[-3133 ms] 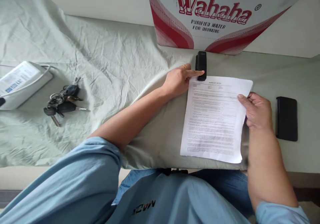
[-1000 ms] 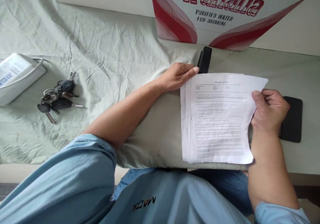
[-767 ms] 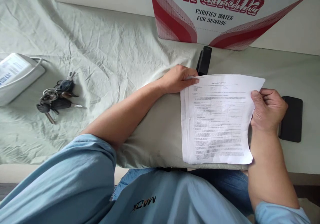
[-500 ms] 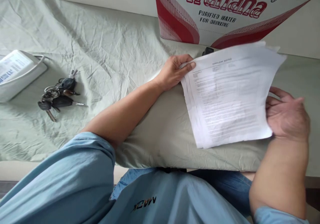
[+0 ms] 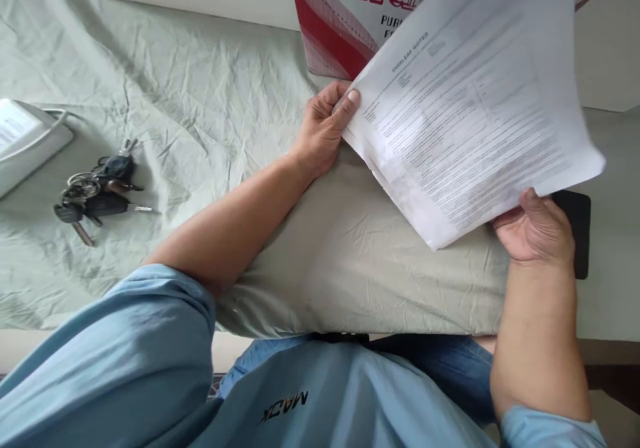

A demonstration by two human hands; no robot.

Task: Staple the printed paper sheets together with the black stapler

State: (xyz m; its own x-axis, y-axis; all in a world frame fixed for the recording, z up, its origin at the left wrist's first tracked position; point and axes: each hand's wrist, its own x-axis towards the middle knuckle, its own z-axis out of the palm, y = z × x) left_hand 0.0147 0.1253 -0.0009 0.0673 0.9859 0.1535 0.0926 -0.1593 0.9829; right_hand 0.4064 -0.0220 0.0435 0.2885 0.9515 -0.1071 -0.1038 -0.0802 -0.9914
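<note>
Both hands hold a sheaf of printed papers (image 5: 470,101), lifted off the pillow (image 5: 350,261) and tilted so its top runs toward 1 o'clock. The left hand (image 5: 323,128) pinches the corner at the sheaf's 9 o'clock, thumb on the printed face and fingers curled behind. The right hand (image 5: 537,231) grips the lower edge at 5 o'clock, thumb on top; the two hands stand well apart across the pages. The sheets fan slightly along their lower left edge. Behind the papers at 12 o'clock stands a red and white box (image 5: 340,21), partly hidden by them. A black phone (image 5: 577,235) lies just beyond the right hand at 3 o'clock. On the wrinkled green sheet (image 5: 200,101) at 9 o'clock lies a bunch of keys (image 5: 95,191), and a white device (image 5: 25,141) sits at the left edge.
</note>
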